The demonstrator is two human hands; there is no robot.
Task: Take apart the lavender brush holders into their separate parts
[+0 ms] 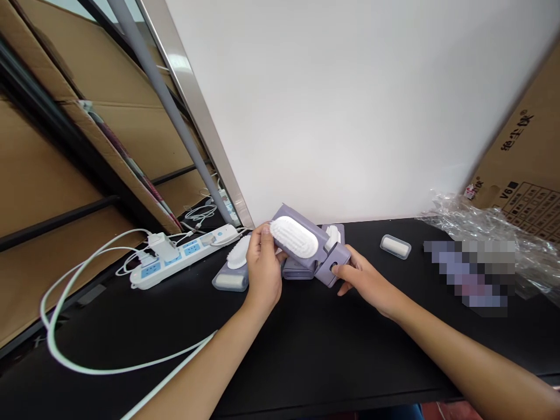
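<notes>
Holding purple-grey brush [323,242], tilted | white textured oval pad [295,237] | left hand [265,262], right hand [362,278] clamped on it

Counter [336,356]: black, before me
My left: white power strip [186,258], looping cable [109,371]
Middle: several purple pieces [300,270]
My right: small clear case [395,247], crumpled clear plastic [468,220]

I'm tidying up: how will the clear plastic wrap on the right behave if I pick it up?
The plastic wrap will probably hang floppy, given its loose crumples. It looks thin and see-through, so likely light. Its glossy sheen suggests it may be slippery.
</notes>
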